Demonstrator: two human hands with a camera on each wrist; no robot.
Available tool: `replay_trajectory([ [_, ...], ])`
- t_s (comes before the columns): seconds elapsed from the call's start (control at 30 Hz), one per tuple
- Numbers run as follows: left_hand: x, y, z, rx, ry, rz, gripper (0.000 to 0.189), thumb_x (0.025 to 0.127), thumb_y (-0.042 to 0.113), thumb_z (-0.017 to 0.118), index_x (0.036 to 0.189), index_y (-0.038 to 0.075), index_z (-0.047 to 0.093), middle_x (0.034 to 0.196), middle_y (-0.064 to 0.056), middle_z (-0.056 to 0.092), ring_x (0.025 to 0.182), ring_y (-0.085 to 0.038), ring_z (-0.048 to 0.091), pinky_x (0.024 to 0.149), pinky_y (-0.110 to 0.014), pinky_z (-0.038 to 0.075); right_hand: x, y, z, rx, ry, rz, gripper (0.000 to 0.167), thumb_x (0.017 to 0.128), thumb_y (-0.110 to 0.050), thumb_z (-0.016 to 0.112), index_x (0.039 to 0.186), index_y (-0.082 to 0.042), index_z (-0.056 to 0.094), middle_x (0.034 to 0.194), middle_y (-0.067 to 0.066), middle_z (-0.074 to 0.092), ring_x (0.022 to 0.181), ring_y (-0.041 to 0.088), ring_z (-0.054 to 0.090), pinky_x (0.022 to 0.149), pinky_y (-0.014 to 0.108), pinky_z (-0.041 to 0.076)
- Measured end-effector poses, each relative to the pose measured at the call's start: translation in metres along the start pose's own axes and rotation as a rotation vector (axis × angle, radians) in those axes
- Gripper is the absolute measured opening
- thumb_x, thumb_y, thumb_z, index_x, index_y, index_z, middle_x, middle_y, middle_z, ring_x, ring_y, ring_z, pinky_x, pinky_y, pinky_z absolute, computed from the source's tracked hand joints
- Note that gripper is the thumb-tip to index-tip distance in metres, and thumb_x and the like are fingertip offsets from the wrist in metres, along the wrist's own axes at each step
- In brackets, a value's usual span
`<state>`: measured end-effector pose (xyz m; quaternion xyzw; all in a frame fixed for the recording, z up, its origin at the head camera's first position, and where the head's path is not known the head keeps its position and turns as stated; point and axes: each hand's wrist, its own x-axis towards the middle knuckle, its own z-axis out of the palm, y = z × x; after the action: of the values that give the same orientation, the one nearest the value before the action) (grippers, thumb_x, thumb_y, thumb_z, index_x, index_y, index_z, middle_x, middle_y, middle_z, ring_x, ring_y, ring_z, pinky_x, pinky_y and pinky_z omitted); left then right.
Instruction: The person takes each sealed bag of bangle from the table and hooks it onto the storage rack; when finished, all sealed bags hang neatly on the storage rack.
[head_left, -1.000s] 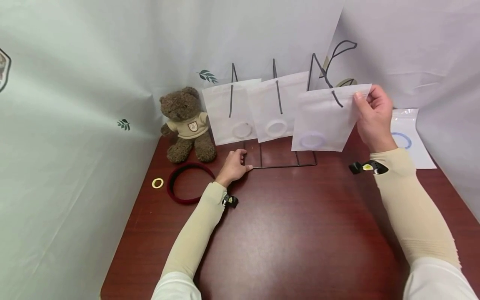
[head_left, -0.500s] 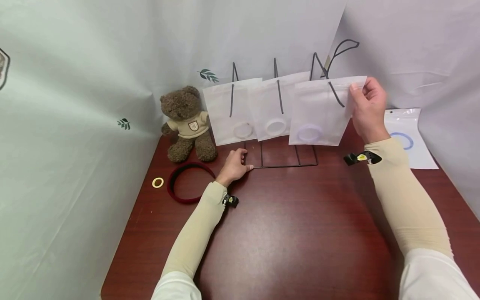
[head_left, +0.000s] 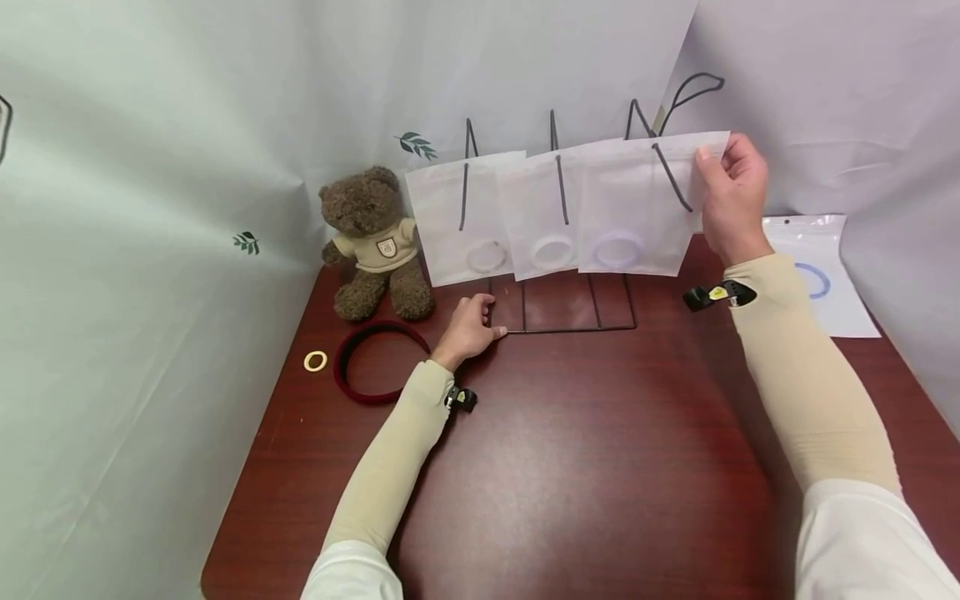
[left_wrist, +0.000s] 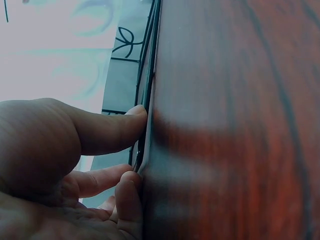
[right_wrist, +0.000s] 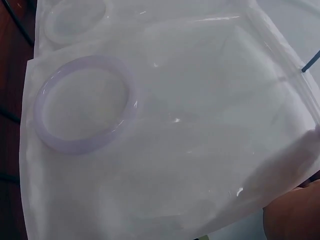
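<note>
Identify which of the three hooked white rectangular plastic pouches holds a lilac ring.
The rightmost hooked pouch, pinched by the right hand; the other two pouches hold whitish rings.

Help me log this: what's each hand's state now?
Left hand: holding the black wire rack by its front corner.
Right hand: pinching the lilac-bangle bag by its upper corner.

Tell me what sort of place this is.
Probably a makeshift display nook: pale sheets around a reddish table, with white pouches on a wire rack beside a teddy bear.
</note>
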<state>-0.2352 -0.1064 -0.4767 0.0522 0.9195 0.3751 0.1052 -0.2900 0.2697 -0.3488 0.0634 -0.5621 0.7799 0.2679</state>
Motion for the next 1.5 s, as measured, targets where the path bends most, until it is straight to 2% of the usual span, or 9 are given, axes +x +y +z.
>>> replay_trajectory([
  [0.3, 0.003, 0.001, -0.001, 0.004, 0.007, 0.012, 0.063, 0.095, 0.017, 0.081, 0.150, 0.005, 0.053, 0.130, -0.018, 0.056, 0.117, -0.030, 0.054, 0.102, -0.044, 0.047, 0.008, -0.001, -0.002, -0.027, -0.007, -0.032, 0.005, 0.099, -0.002, 0.069, 0.096, -0.005, 0.071, 0.086, 0.003, 0.071, 0.083, 0.013, 0.062, 0.077, 0.026, 0.045],
  [0.47, 0.004, 0.000, -0.001, 0.001, 0.007, 0.016, 0.063, 0.096, 0.017, 0.080, 0.151, 0.006, 0.053, 0.130, -0.018, 0.055, 0.117, -0.030, 0.054, 0.102, -0.045, 0.047, 0.011, 0.003, -0.012, -0.031, -0.002, -0.036, 0.007, 0.097, -0.001, 0.070, 0.092, -0.006, 0.069, 0.077, 0.003, 0.064, 0.070, 0.013, 0.053, 0.063, 0.023, 0.040],
  [0.57, 0.004, -0.001, -0.001, 0.000, 0.003, 0.012, 0.063, 0.096, 0.018, 0.080, 0.151, 0.006, 0.052, 0.130, -0.017, 0.055, 0.117, -0.030, 0.053, 0.102, -0.044, 0.047, 0.010, 0.006, -0.020, -0.004, 0.007, -0.020, 0.010, 0.096, 0.002, 0.069, 0.090, -0.005, 0.068, 0.071, 0.003, 0.060, 0.063, 0.012, 0.049, 0.059, 0.019, 0.043],
  [0.73, 0.004, -0.002, 0.000, 0.011, 0.001, 0.012, 0.063, 0.096, 0.019, 0.080, 0.151, 0.005, 0.052, 0.130, -0.017, 0.056, 0.117, -0.030, 0.054, 0.102, -0.044, 0.047, 0.004, 0.013, -0.038, 0.059, -0.018, 0.000, 0.006, 0.096, 0.004, 0.070, 0.093, 0.001, 0.066, 0.074, 0.008, 0.065, 0.062, 0.016, 0.062, 0.063, 0.023, 0.057],
  [0.9, 0.004, -0.002, 0.000, 0.024, -0.004, 0.017, 0.063, 0.096, 0.019, 0.080, 0.150, 0.005, 0.053, 0.130, -0.017, 0.056, 0.117, -0.030, 0.054, 0.103, -0.044, 0.047, 0.000, 0.021, -0.065, 0.024, -0.064, 0.016, 0.007, 0.098, 0.002, 0.069, 0.093, 0.001, 0.065, 0.078, 0.009, 0.076, 0.066, 0.018, 0.072, 0.066, 0.023, 0.060],
  [1.03, 0.003, -0.002, 0.000, 0.031, -0.010, 0.022, 0.063, 0.096, 0.019, 0.080, 0.150, 0.005, 0.053, 0.130, -0.018, 0.057, 0.118, -0.031, 0.055, 0.103, -0.044, 0.048, 0.005, 0.028, -0.089, -0.067, -0.068, 0.043, 0.006, 0.099, 0.001, 0.068, 0.095, -0.003, 0.067, 0.080, 0.005, 0.079, 0.069, 0.013, 0.075, 0.065, 0.020, 0.059],
  [1.17, 0.003, -0.002, 0.001, 0.034, -0.005, 0.026, 0.062, 0.095, 0.019, 0.081, 0.149, 0.004, 0.053, 0.128, -0.018, 0.057, 0.117, -0.031, 0.055, 0.103, -0.045, 0.048, 0.010, 0.033, -0.114, -0.208, -0.055, 0.101, 0.007, 0.099, -0.001, 0.068, 0.097, -0.007, 0.068, 0.080, -0.003, 0.079, 0.071, 0.007, 0.075, 0.066, 0.016, 0.057],
  [1.33, 0.002, -0.004, 0.001, 0.054, 0.000, 0.028, 0.062, 0.095, 0.019, 0.081, 0.149, 0.004, 0.054, 0.126, -0.017, 0.058, 0.115, -0.030, 0.056, 0.101, -0.044, 0.048, 0.012, 0.038, -0.146, -0.526, -0.022, 0.162, 0.010, 0.100, -0.009, 0.067, 0.097, -0.018, 0.068, 0.078, -0.021, 0.074, 0.073, -0.005, 0.070, 0.068, 0.010, 0.053],
  [1.5, 0.001, -0.004, 0.001, 0.047, 0.004, 0.030, 0.062, 0.095, 0.018, 0.081, 0.148, 0.004, 0.054, 0.125, -0.018, 0.058, 0.115, -0.031, 0.056, 0.100, -0.044, 0.049, 0.016, 0.046, -0.180, -0.816, 0.010, 0.214, 0.009, 0.100, -0.026, 0.069, 0.099, -0.034, 0.066, 0.080, -0.035, 0.060, 0.078, -0.014, 0.057, 0.074, 0.006, 0.043],
])
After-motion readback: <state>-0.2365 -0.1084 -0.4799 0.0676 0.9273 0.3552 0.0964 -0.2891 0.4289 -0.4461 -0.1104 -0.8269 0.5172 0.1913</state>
